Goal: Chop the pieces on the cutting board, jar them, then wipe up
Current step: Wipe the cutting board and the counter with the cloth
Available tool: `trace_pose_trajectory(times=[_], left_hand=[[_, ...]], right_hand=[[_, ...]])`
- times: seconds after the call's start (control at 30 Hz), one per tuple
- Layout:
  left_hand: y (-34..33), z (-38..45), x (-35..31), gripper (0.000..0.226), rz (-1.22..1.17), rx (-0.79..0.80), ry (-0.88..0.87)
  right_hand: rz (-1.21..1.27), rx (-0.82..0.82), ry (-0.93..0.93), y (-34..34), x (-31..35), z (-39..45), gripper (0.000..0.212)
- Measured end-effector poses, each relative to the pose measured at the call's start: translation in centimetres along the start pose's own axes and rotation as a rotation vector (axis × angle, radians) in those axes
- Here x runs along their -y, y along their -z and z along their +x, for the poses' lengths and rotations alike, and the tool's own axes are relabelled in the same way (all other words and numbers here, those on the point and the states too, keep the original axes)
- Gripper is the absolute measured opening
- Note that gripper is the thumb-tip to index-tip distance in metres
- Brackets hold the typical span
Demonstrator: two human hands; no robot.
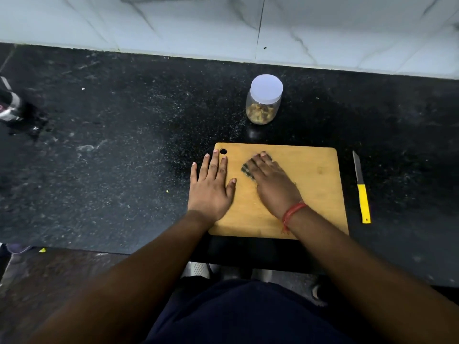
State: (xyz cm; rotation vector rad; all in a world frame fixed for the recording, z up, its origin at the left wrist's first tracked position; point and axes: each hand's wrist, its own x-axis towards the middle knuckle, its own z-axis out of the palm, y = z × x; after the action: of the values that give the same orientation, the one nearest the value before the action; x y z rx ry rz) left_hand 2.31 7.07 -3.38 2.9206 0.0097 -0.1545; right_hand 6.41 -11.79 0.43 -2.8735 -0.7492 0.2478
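Cutting board (320,194): wooden, rectangular with rounded corners, a round hanging hole at its far left corner; it lay flat near the front edge of the black speckled counter (111,157), its near edge close to that edge.

Cloth (248,171): dark, checked, folded small, on the board's left half, pressed flat under the right hand (270,182), whose fingers lay straight over it. A red thread band (291,214) circled that wrist.

Left hand (211,187): spread wide, palm down, straddling the board's left edge, holding nothing.

Jar (263,105): clear plastic, round, white lid (267,89) on, standing upright behind the board's far edge and apart from it; chopped brownish pieces (260,114) filled its lower part.

Knife (361,187): slim blade, yellow handle, lying on the counter just beside the board's right edge and parallel to it (blade pointing toward the wall).

Counter left of the board: broad open stretch, dusted with pale crumbs. A dark bottle-like object (11,105), blurred, sat at the far left edge. White marbled tile wall (223,26) ran along the back edge.
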Motion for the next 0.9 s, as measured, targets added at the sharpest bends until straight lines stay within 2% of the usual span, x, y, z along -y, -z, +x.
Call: trace_pose_trajectory(times=[0.27,0.33,0.43,0.5,0.57,0.63,0.73,0.9], left_hand=[[0.2,0.2,0.2,0.069,0.011,0.001,-0.034],[0.2,0.1,0.2,0.068,0.004,-0.002,-0.028],[0.3,0.1,0.1,0.068,0.009,-0.002,-0.018],[0.3,0.0,0.0,0.069,0.009,0.005,-0.015],[0.3,0.0,-0.1,0.069,0.009,0.004,-0.010],[0.3,0.0,-0.1,0.069,0.015,0.009,-0.005],[0.2,0.0,-0.2,0.069,0.018,0.000,0.002],[0.3,-0.1,-0.2,0.069,0.027,-0.009,-0.001]], right_hand=[[0.121,0.036,0.333,-0.7,0.4,-7.3,0.051],[0.231,-0.059,0.240,1.2,-0.5,-7.3,0.054],[0.232,-0.219,-0.070,3.5,-3.2,-4.3,0.057],[0.220,-0.201,-0.258,3.3,-5.4,-2.0,0.059],[0.214,-0.178,-0.297,2.2,-5.7,-1.2,0.059],[0.202,-0.163,-0.202,1.4,-4.3,-2.1,0.060],[0.184,-0.143,0.073,0.5,-0.9,-5.5,0.054],[0.259,0.040,0.447,-2.2,1.6,-11.5,0.043]])
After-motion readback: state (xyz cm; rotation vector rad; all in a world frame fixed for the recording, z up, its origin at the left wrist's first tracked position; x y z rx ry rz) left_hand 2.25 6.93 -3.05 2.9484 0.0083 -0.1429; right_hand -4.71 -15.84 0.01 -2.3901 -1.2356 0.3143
